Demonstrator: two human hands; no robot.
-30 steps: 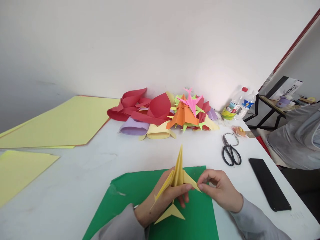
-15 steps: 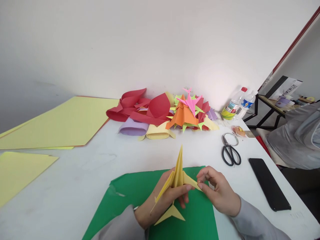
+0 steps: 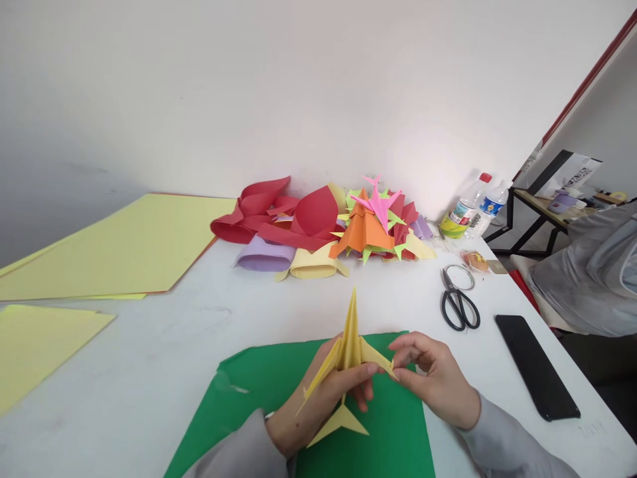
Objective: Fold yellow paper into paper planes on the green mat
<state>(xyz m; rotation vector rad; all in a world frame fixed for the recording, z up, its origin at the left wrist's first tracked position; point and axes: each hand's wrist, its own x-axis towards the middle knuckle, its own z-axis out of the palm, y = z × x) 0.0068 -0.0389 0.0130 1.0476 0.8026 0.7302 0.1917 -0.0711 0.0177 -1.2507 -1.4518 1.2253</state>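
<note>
A folded yellow paper airplane [image 3: 351, 342] is held above a green paper sheet [image 3: 259, 378], its pointed nose up and its forked tail toward me. My left hand [image 3: 328, 392] is wrapped round its body, with the thumb pressed across the front. At the tip of the right-hand wing, my right hand [image 3: 432, 378] pinches the paper between thumb and fingers. The other wing lies over the back of my left hand. Part of the plane's body is hidden by the left thumb and palm.
Red paper shapes [image 3: 313, 219], a purple paper roll [image 3: 265, 253] and orange folded paper [image 3: 363, 229] are heaped against the wall. Yellow sheets [image 3: 124, 249] lie left. Scissors [image 3: 458, 302], a black phone [image 3: 537, 368] and bottles [image 3: 462, 209] stand or lie right. Another person's grey sleeve [image 3: 587, 272] shows beyond.
The yellow paper airplane has shifted slightly left in my left hand. My right hand's fingertips have moved a little left and up with the wing tip, still pinching it.
</note>
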